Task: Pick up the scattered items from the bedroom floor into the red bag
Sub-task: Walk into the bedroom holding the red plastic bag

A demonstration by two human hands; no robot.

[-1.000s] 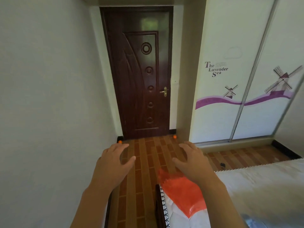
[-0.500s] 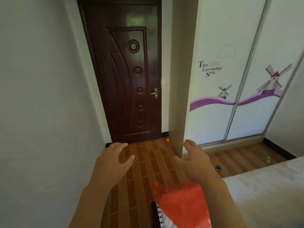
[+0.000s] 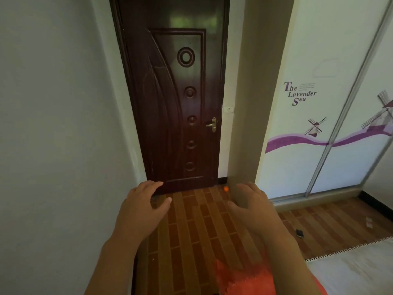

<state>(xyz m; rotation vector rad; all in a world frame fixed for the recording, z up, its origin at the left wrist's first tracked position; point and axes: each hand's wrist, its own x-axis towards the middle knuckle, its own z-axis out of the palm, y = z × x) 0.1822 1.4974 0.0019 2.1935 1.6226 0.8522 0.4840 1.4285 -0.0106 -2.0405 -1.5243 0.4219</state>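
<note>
My left hand (image 3: 143,206) and my right hand (image 3: 251,206) are held out in front of me over the brown tiled floor, fingers spread, holding nothing. The red bag (image 3: 244,277) lies on the bed corner at the bottom, partly hidden under my right forearm. A small orange ball (image 3: 225,189) rests on the floor by the door's right corner, just left of my right fingertips in the view. A small black item (image 3: 299,233) and a pale pinkish item (image 3: 369,222) lie on the floor to the right, near the wardrobe.
A dark wooden door (image 3: 180,103), closed, stands straight ahead. A white wall (image 3: 53,145) runs along the left. A sliding wardrobe (image 3: 319,124) with windmill pictures fills the right. The white bed (image 3: 350,267) sits at bottom right.
The view has moved closer to the door and swung left. The red bag has slid lower in the frame. Both hands stay open and spread; the orange ball at the left door corner is out of sight.
</note>
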